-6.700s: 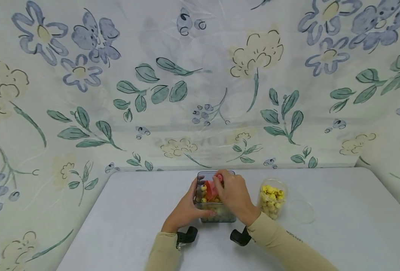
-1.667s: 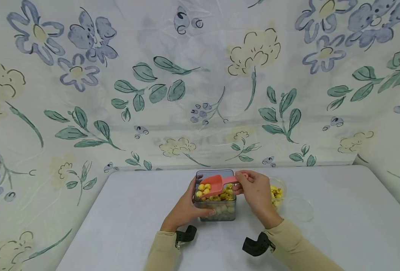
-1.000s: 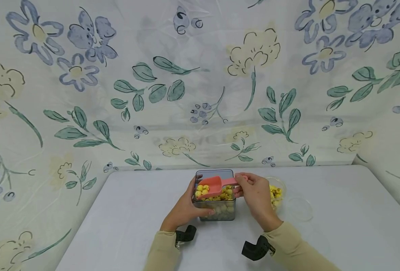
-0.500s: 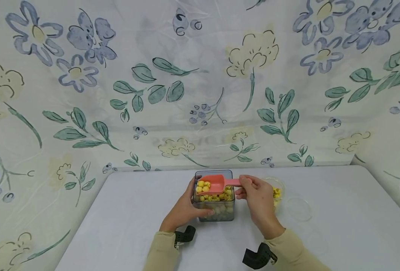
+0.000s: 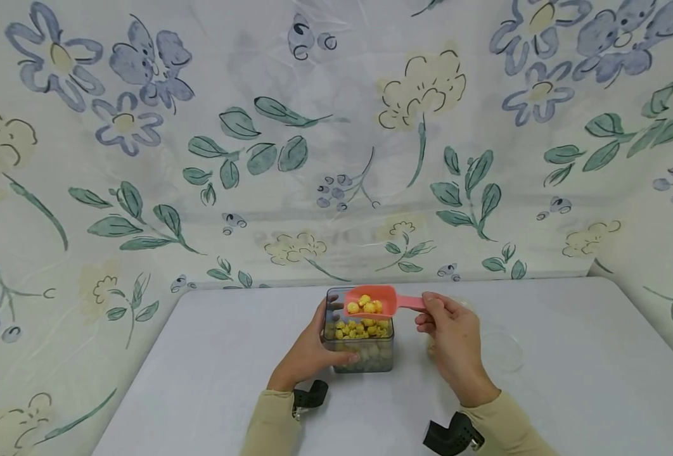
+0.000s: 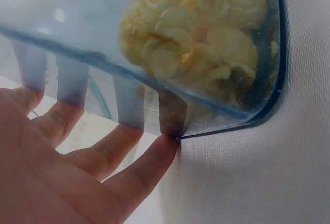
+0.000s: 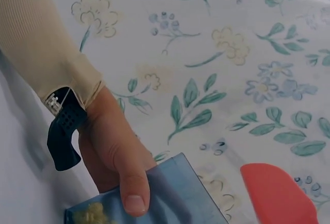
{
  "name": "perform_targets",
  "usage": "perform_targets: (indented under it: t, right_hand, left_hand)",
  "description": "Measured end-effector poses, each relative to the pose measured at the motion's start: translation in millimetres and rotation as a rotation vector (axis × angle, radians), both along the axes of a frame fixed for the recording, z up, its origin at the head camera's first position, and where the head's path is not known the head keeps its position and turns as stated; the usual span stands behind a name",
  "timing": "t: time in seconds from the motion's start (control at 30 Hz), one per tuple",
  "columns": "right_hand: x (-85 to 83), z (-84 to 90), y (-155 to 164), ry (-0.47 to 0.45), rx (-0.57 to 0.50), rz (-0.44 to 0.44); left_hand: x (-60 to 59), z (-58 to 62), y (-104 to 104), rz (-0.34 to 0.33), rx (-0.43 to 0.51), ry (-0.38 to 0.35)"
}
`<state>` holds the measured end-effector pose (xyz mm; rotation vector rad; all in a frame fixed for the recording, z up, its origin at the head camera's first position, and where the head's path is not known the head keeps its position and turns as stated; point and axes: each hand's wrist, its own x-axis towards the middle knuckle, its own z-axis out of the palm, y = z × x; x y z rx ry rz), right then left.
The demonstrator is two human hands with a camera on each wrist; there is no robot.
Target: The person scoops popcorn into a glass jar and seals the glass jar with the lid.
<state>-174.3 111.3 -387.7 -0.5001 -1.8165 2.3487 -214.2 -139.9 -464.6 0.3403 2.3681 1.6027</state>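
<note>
My left hand [image 5: 308, 354] grips a clear grey square-topped container [image 5: 365, 361] from its left side, thumb across the front. In the left wrist view the fingers [image 6: 142, 175] press along its wall, with popcorn [image 6: 191, 33] inside. Yellow popcorn [image 5: 350, 330] fills part of the container. My right hand [image 5: 456, 342] pinches the handle of a coral-pink scoop [image 5: 390, 300], which is above the container's opening. Several popcorn pieces [image 5: 365, 305] lie in the scoop's bowl. Only the back of the scoop [image 7: 278, 193] shows in the right wrist view.
Behind my right hand stands a clear round jar [image 5: 431, 348], mostly hidden. A transparent round lid [image 5: 502, 351] lies to its right on the white table [image 5: 211, 367]. Floral fabric [image 5: 348, 247] hangs at the back and sides.
The scoop, earlier dipped steeply into the container, has levelled with popcorn in it. It has since risen and shifted right with my right hand. The left hand keeps its grip.
</note>
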Motion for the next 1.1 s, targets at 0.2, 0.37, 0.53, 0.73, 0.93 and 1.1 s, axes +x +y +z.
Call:
perform_targets:
  t: [0.2,0.37,0.53,0.73,0.93,1.1]
  right_hand:
    - [1.8,2.8,12.0,-0.009,0.044,-0.016]
    - [1.7,4.6,25.0,0.005,0.066,-0.034]
    - [2.4,8.5,36.0,0.007,0.096,-0.046]
    - [3.9,13.7,45.0,-0.001,0.136,-0.057]
    - [5.6,15.5,54.8,-0.003,0.146,-0.069]
    - [7.2,15.7,63.8,-0.016,0.146,-0.075]
  left_hand:
    - [-0.7,-1.5,-0.2,-0.028,0.031,0.062]
    - [-2.0,-2.9,-0.5,-0.039,0.037,0.081]
    - [-2.3,-3.2,-0.4,-0.051,0.042,0.086]
    - [-1.4,-0.9,-0.2,-0.056,0.048,0.087]
    - [-1.2,-0.7,-0.3,-0.055,0.047,0.081]
    - [-0.8,-2.1,-1.3,-0.047,0.047,0.082]
